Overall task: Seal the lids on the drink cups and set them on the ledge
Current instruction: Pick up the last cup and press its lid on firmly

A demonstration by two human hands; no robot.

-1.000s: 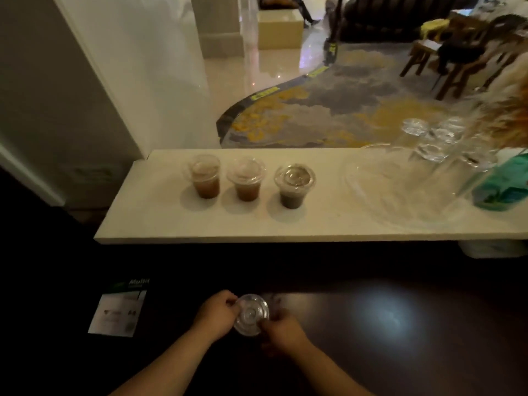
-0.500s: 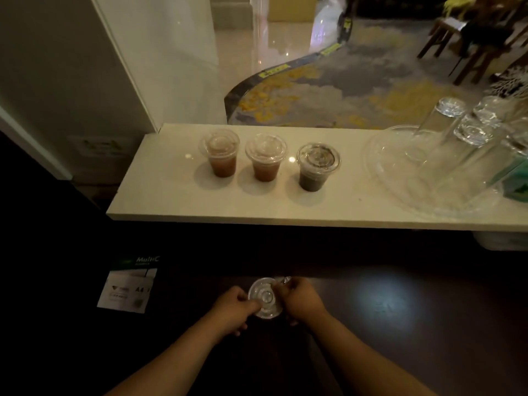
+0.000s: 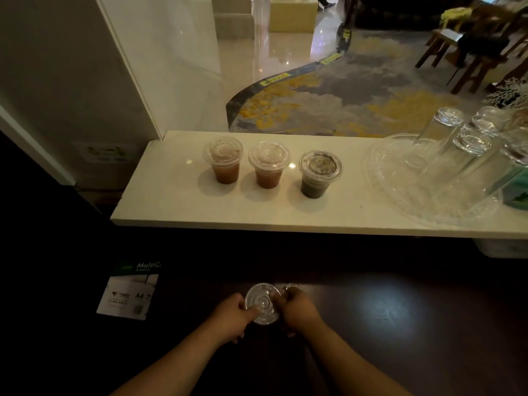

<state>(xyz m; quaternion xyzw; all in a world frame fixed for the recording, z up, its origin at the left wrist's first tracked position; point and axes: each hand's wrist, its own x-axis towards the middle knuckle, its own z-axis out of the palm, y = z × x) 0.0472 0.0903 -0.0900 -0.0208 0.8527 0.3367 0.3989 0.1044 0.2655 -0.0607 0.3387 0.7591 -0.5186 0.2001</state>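
Observation:
On the dark table right below me stands a drink cup with a clear plastic lid [image 3: 262, 302] on top; the cup's body is hidden in the dark under the lid. My left hand [image 3: 232, 315] grips the lid's left rim and my right hand [image 3: 297, 308] grips its right rim. Three lidded cups stand in a row on the white ledge [image 3: 177, 207]: two with light brown drink [image 3: 223, 161] [image 3: 268, 166] and one with dark drink [image 3: 320, 174].
A clear glass tray [image 3: 400, 178] with several upturned glasses [image 3: 445, 144] fills the ledge's right part, next to a green box [image 3: 514, 184]. A white paper pack [image 3: 128, 292] lies on the dark table at left. A white wall panel [image 3: 137, 67] rises at the ledge's left end.
Both hands stay on the lid, shifting their fingers around its rim. The view has tilted slightly, so the ledge sits higher in frame than a second ago.

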